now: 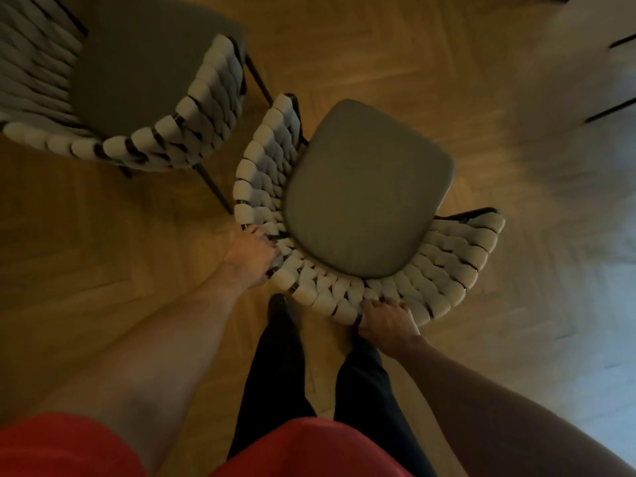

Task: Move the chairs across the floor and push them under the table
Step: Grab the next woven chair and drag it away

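Note:
A chair with a grey seat cushion and a curved back of thick pale woven cord stands right in front of me on the wood floor. My left hand grips the left part of its backrest rim. My right hand grips the rim lower down, near the middle of the back. A second chair of the same kind stands at the upper left, its back almost touching the first chair's left side. No table shows plainly in this view.
Herringbone wood floor spreads all around. My dark-trousered legs and one shoe are just behind the held chair. Thin dark legs of some other furniture show at the upper right, blurred. Bright light falls on the floor at the right.

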Tool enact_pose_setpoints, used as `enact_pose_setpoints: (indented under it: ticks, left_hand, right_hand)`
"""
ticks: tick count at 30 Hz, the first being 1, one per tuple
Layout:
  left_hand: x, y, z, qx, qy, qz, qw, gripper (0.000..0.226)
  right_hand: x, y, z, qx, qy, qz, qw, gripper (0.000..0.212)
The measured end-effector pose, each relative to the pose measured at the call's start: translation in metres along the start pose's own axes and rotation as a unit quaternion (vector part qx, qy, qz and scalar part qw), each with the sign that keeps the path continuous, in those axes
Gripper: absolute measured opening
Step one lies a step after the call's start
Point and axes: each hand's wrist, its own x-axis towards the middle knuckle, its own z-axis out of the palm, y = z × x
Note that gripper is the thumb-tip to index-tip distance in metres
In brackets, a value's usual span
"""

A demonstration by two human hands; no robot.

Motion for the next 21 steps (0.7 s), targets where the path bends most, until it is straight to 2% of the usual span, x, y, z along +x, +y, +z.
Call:
enact_pose_setpoints:
  ticks: [9,14,17,21]
  left_hand:
    - [-0.020,0.127,0.003,-0.079,-0.038,-0.111,0.990,0.058]
    - [-0.026,0.206,0.004,-0.129,-0.062,-0.158,0.977,0.059]
    - [-0.032,0.250,0.009,-0.160,-0.061,-0.181,0.968,0.055]
    - [-0.042,0.287,0.020,-0.184,-0.095,-0.211,0.955,0.049]
  right_hand:
    - [-0.028,0.099,0.020,-0.110,0.005,-0.085,0.990,0.057]
    - [-0.038,0.153,0.015,-0.143,-0.020,-0.091,0.985,0.064]
    - [-0.033,0.180,0.018,-0.195,-0.018,-0.128,0.972,0.065]
    - [-0.028,0.198,0.032,-0.251,-0.010,-0.211,0.945,0.082]
